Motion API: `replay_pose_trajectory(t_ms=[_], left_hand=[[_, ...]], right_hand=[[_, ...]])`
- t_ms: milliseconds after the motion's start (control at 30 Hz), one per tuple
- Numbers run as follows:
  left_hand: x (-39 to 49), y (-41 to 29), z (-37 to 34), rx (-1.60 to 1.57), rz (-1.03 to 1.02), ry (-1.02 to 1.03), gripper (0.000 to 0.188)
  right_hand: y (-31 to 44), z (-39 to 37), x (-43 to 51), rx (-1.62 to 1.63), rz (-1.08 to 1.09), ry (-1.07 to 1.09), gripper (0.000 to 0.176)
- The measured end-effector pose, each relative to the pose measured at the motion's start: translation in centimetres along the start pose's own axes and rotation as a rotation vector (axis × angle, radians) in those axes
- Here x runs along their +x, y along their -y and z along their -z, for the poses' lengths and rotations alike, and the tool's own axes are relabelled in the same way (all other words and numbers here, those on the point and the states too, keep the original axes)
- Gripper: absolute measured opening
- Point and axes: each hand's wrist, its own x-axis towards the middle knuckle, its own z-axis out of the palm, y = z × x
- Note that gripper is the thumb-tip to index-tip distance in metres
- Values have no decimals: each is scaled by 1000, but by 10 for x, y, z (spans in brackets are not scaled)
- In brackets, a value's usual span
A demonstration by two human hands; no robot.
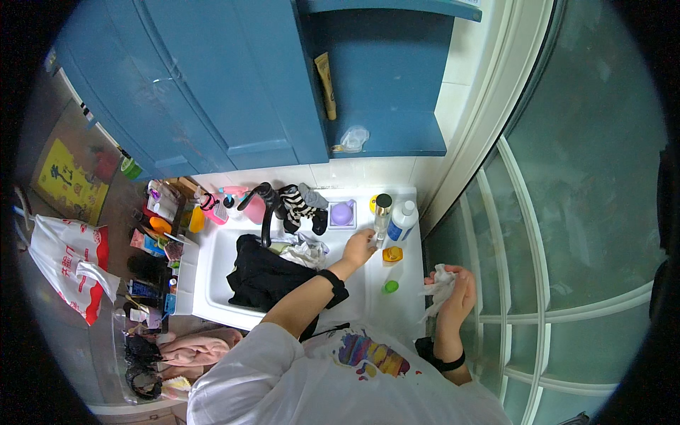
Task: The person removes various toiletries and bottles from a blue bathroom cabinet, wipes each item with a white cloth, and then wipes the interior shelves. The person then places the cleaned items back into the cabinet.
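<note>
My left hand (359,248) reaches over the right side of the white sink (350,284), its fingers at the lower part of a clear bottle with a dark cap (382,212). A white bottle with a blue label (402,220) stands right beside that one. An amber jar (392,255) and a small green-capped container (390,287) stand nearer to me on the sink's rim. My right hand (457,295), beyond the rim's right edge, holds a crumpled white tissue or cloth (440,289). Black cloth (265,276) lies in the basin.
Black faucet (265,207), striped socks (297,210) and a purple item on a square dish (341,213) are along the back. Pink bottles (215,210) stand at back left. A blue cabinet (239,79) overhangs the sink; a framed glass partition (531,265) rises at right.
</note>
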Motion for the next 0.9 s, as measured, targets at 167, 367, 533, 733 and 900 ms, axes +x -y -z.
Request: replay_pose_trajectory(t_ms=[167,367,533,733,900], left_hand=[[4,-84,82,358,146,-45,18],[38,-231,200,375,-540,-647,10],[112,-272,237,992,-476,-834,34],[169,-259,227,1277,-37,-763,46],[181,-257,223,1110,-47,-926,25]], right_hand=[[-2,5,1,59,-3,-34,35],[6,-2,-1,125,35,49,33],[14,-11,-6,62,48,97,31],[21,-7,-11,115,50,111,29],[24,1,-11,125,40,91,29]])
